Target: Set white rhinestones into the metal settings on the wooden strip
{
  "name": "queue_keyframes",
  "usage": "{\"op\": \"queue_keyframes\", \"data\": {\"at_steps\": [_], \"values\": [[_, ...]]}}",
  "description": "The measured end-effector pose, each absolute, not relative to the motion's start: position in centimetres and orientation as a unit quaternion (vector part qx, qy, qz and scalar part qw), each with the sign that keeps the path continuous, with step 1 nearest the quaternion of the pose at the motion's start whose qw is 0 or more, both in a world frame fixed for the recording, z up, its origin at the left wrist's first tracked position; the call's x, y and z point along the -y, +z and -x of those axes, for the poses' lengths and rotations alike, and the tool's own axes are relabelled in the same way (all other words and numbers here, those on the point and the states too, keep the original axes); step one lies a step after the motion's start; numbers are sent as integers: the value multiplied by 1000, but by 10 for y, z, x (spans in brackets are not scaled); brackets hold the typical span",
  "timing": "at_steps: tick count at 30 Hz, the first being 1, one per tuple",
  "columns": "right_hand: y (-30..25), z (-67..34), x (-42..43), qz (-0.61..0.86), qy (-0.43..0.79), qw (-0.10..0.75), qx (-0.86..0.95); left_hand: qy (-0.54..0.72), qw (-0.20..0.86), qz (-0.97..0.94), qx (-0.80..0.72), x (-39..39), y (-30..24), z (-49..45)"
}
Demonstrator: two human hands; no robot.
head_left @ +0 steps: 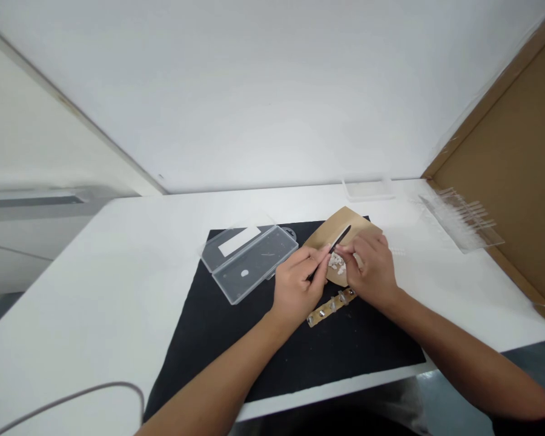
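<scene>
My left hand (296, 287) is closed around a thin black tool (339, 238), whose far end points up and to the right. My right hand (373, 270) has its fingers pinched beside a small pile of whitish pieces (336, 263). The pile lies on a brown paper sheet (340, 227). Just below both hands sits a brown strip (330, 307) carrying several small pale pieces. All of this rests on a black mat (236, 339) on the white table (118, 272).
An open clear plastic case (249, 260) lies left of the hands on the mat. A clear lid or tray (369, 189) and a clear ridged rack (463, 219) sit at the back right. A cardboard panel (518, 151) walls the right side. A grey cable (72, 396) crosses the near left.
</scene>
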State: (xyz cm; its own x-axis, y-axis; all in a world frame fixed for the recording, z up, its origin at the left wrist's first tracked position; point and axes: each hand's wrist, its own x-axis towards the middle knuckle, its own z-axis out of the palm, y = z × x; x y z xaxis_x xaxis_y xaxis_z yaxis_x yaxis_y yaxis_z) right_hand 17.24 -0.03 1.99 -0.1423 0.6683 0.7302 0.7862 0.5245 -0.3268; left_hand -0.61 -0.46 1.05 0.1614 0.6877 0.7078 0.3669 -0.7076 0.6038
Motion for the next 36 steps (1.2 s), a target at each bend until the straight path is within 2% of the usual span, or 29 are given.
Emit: {"op": "queue_keyframes", "data": {"at_steps": [11, 22, 26, 36], "values": [[23, -175, -3, 509, -89, 451, 728, 550, 142, -744, -352, 7, 11, 6], [20, -171, -2, 497, -92, 426, 751, 542, 148, -748, -354, 7, 10, 7], [21, -171, -3, 507, -105, 445, 731, 544, 151, -744, -357, 7, 10, 8], [23, -169, 0, 483, -80, 430, 758, 538, 154, -741, -370, 7, 14, 7]]}}
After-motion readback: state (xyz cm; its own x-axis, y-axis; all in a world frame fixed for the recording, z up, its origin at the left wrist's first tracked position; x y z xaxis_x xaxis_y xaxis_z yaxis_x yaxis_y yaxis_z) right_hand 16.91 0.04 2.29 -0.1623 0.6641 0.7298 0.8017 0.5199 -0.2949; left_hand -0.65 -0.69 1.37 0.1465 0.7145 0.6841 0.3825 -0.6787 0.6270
